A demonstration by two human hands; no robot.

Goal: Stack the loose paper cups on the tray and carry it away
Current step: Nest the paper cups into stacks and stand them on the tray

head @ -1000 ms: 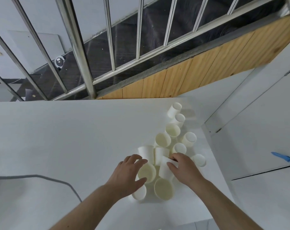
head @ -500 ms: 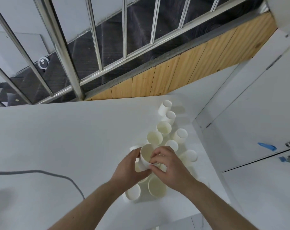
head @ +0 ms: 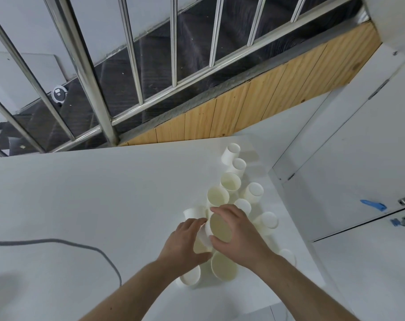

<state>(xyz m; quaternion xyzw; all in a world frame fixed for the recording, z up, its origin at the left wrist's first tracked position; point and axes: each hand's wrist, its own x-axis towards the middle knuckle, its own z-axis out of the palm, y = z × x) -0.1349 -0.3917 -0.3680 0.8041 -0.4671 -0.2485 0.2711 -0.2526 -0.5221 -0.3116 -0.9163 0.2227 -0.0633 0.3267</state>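
Now we nest: our right hand (head: 239, 237) grips the raised cup (head: 219, 228), left hand (head: 185, 242) clasping the cup below (head: 200, 246); next, align and push.

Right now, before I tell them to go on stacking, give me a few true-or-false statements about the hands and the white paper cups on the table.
1. The right hand grips a white paper cup with its mouth towards the camera. True.
2. The left hand rests flat on the bare white table, away from the cups. False: it is at the cups, against the one that the right hand holds.
3. Several loose paper cups stand beyond the hands. True.
4. A grey cable lies on the table to the left of the hands. True.
5. All the cups sit in one single stack. False: many stand apart.
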